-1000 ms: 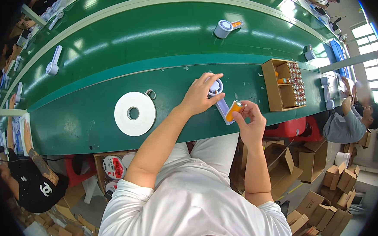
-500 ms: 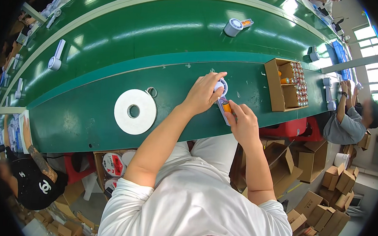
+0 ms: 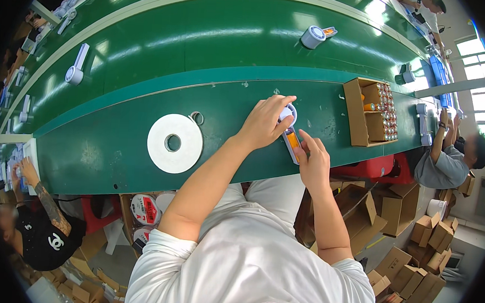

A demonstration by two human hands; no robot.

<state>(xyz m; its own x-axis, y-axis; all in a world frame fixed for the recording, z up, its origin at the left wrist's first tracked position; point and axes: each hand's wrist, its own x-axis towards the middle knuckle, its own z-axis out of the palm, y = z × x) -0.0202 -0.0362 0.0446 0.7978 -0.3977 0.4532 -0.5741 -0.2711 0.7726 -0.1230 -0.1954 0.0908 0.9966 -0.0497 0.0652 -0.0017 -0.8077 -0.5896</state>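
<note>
A pale lavender handheld fan [image 3: 292, 116] lies on the green workbench in front of me, its handle toward me. My left hand [image 3: 265, 119] is closed over its round head and partly hides it. An orange battery [image 3: 292, 139] sits in the open slot of the handle. Just right of the handle is my right hand [image 3: 314, 160], open, with its fingers apart and their tips close to the handle's edge. Whether those fingertips touch the handle is hard to see.
Right of the fan stands a cardboard box [image 3: 357, 117] of batteries. A white tape roll [image 3: 159, 143] lies to the left, a small grey ring [image 3: 198, 117] beside it. Beyond, on the green belt [image 3: 215, 44], are more fans [image 3: 313, 37]. Co-workers sit at both sides.
The orange battery, earlier in my right fingers over the handle, now lies in the slot, and those fingers have let go. Fans on the belt have shifted slightly right.
</note>
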